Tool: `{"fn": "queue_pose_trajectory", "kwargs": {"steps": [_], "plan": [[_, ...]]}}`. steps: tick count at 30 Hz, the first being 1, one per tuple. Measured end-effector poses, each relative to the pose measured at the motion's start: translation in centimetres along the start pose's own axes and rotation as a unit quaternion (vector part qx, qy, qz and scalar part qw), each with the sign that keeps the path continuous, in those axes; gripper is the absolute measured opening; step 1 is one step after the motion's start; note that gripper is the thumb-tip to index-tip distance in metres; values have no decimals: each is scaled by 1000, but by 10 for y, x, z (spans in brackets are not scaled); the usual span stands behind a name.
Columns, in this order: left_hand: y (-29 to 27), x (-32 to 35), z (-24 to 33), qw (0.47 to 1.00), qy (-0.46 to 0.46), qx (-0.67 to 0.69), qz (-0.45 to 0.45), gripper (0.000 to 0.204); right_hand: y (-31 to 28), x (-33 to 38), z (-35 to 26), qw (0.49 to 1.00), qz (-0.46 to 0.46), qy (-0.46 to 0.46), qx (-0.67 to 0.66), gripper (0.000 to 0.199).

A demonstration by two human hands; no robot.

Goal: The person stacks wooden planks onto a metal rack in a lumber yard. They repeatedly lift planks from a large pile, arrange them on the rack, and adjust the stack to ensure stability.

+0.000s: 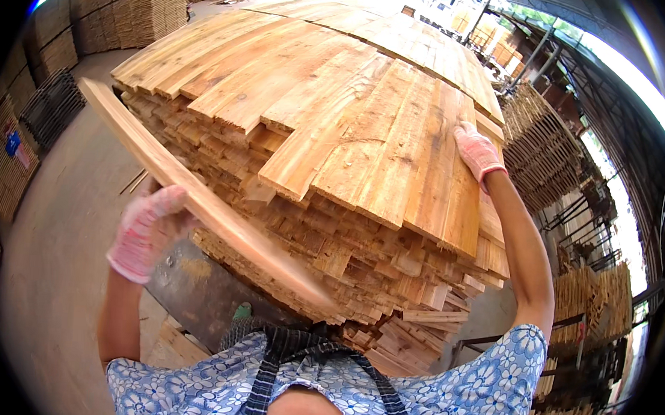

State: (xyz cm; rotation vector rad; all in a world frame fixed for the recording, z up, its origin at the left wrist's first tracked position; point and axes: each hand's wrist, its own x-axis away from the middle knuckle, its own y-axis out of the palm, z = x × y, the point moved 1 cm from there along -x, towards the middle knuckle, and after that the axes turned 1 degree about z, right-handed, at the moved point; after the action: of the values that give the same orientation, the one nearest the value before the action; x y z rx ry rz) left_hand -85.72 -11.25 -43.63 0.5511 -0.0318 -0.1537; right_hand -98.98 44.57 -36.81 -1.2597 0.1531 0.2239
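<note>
A long, narrow wooden board (190, 189) slants across the near left side of a big lumber stack. My left hand (151, 228), in a pink and white work glove, is closed around this board near its middle, holding it off the stack. The board's near end is blurred. On the far right, my gloved right hand (477, 149) rests on the top layer of planks (395, 151), its fingers at a plank near the right edge. The top planks lie side by side with uneven near ends. Whether the right fingers grip a plank is hard to see.
Below the top layer, many board ends (330, 256) jut out unevenly. Loose boards (408, 339) lie low at the near right. More lumber stacks stand at the far left (132, 17) and at the right (543, 136). A dark metal plate (208, 284) lies beneath, near my feet.
</note>
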Motion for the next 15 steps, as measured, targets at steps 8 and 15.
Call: {"fn": "queue_pose_trajectory", "kwargs": {"steps": [8,15], "plan": [[99,-79,-51,988,-115,101,-8,49,7,-24,-3,984,-18,166,-68,44],[60,-66,-55,881,168,-436,-65,45,40,-28,34,992,69,-49,96,24]]}}
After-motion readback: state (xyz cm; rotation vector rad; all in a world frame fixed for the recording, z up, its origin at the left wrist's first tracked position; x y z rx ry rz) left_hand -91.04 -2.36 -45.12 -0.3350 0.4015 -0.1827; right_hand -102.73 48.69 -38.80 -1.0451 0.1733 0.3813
